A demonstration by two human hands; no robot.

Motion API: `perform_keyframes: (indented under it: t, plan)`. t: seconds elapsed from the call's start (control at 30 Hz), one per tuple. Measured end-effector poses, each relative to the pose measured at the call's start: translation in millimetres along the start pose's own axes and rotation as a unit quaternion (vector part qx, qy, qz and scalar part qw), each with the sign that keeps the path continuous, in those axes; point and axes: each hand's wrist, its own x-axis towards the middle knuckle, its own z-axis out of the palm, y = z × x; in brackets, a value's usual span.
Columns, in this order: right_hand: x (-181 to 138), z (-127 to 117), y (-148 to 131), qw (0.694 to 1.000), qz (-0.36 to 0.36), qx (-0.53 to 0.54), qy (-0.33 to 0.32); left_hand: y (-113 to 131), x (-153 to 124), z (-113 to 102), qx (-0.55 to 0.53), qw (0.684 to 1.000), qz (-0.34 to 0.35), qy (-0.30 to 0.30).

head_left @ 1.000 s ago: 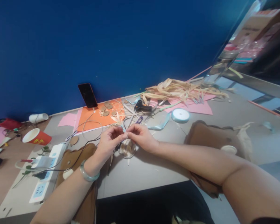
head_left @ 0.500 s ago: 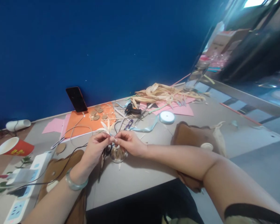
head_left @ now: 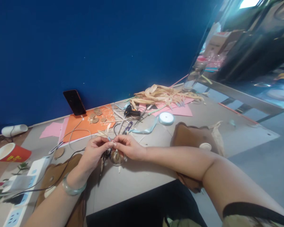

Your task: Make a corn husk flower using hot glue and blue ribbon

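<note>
Above the front part of the table, my left hand [head_left: 92, 153] and my right hand [head_left: 130, 148] meet with thumbs and fingertips pinched together. Between them is a small bundle of pale dried husk strips [head_left: 104, 133], its ends fanning out above the fingers. A bit of light blue shows at the pinch; the fingers cover the rest. Just below my hands stands a small round clear container [head_left: 118, 160] with pale pieces in it. Dark-handled scissors [head_left: 100, 170] lie beside it, partly behind my left hand.
Behind the hands lie a glue gun [head_left: 132, 111], a light blue ribbon roll [head_left: 166, 118] and a heap of dried husks [head_left: 156, 94]. A phone [head_left: 74, 102] leans on the blue wall. At left are a red paper cup [head_left: 19, 153], power strip [head_left: 30, 186] and cables.
The whole view has shifted slightly, so things appear a little further left. Both hands keep their pinch on the husk strips, with the fingertips slightly changed in position.
</note>
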Motion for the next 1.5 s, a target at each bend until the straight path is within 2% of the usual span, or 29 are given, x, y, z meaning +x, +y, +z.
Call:
perform_keyframes:
  t: [0.4,0.63,0.87,1.27,1.5]
  plan:
    - [2,-2,-1,1.0,-0.006,-0.021,0.021,4,-1,5,-0.022,1.0,-0.015,0.016]
    - [5,-3,-5,0.998,-0.011,-0.025,0.057,12,-1,6,-0.056,0.998,-0.041,0.002]
    - [7,-3,-7,0.996,-0.009,-0.019,0.089,11,0,5,-0.026,0.999,-0.036,0.01]
    - [7,-4,-7,0.994,0.002,-0.035,0.102,18,-6,13,0.032,0.998,0.045,0.008]
    - [6,-4,-6,0.995,0.007,-0.029,0.091,17,-7,11,0.073,0.996,0.049,0.018]
